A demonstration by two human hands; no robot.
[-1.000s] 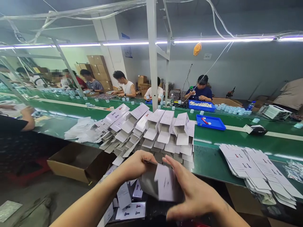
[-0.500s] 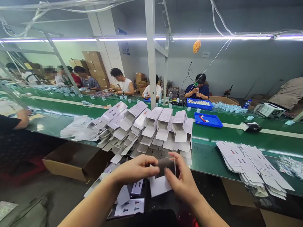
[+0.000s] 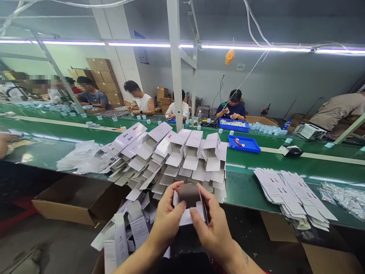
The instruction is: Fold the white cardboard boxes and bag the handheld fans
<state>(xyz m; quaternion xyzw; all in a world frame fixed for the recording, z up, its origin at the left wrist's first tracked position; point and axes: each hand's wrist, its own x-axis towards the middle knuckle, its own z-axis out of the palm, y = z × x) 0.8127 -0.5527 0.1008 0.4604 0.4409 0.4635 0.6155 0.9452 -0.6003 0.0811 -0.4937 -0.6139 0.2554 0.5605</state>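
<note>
Between my hands is a small white carton (image 3: 186, 217) with a grey inside, its end facing me and its flaps partly folded. My left hand (image 3: 168, 213) grips its left side, thumb on the front flap. On the opposite side my right hand (image 3: 209, 220) holds it the same way, fingers behind and thumb in front. Just beyond, a heap of white cartons (image 3: 196, 152) with open end flaps is stacked on the green table. Below my left forearm, more white cartons (image 3: 138, 224) lie in a loose pile; what carries them is mostly hidden.
Flat white cartons (image 3: 285, 194) lie in stacks at the right, beside clear plastic bags (image 3: 342, 196). A blue tray (image 3: 253, 146) with a red item sits on the conveyor. A brown box (image 3: 62, 213) stands at lower left. Several co-workers sit across the line; a metal post (image 3: 174, 68) rises ahead.
My left hand has moved from the carton's upper edge to its left side, and both hands now press on it. The carton's flaps are folded further inward. The view has turned slightly right.
</note>
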